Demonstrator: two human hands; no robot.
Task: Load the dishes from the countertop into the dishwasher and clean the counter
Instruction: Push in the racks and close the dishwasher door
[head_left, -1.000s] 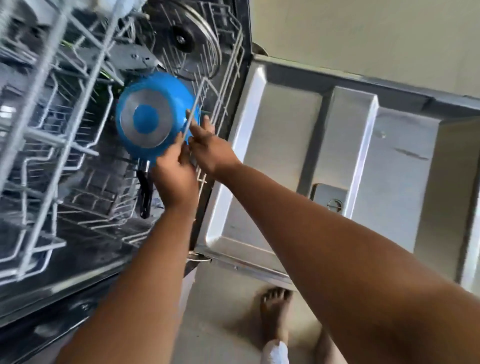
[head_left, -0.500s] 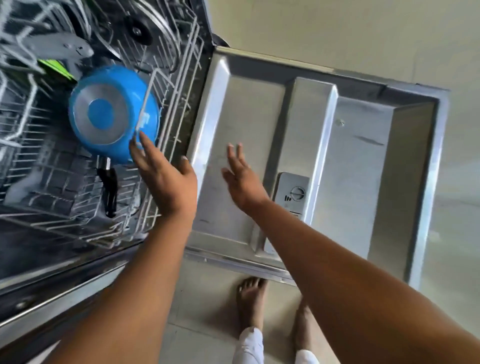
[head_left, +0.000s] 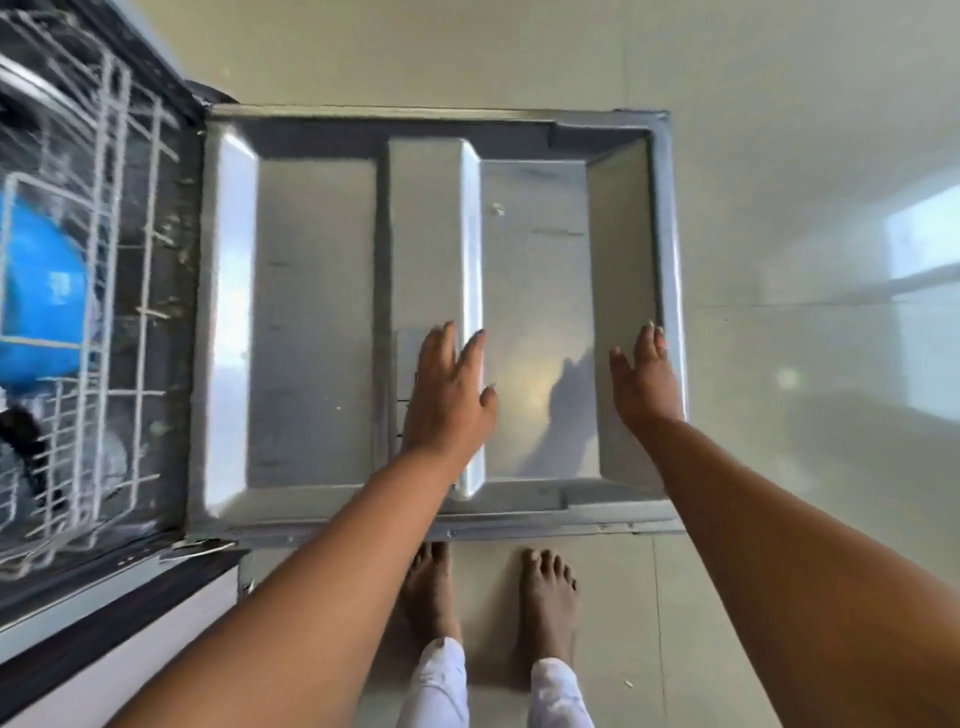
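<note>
Both hands gone from blue pan (head_left: 39, 291) since earlier, left hand (head_left: 449, 400) flat, fingers spread over open dishwasher door (head_left: 317, 322), right hand (head_left: 647, 382) straight-fingered at door's 3 o'clock edge, pan in lower rack (head_left: 111, 332) at 9 o'clock

The open dishwasher door (head_left: 317, 322) is brushed, dull-gleaming sheet metal. The rack (head_left: 104, 218) is white coated wire. The blue pan (head_left: 41, 291) looks glossy enamel. The floor (head_left: 810, 364) is smooth, reflective tile.
</note>
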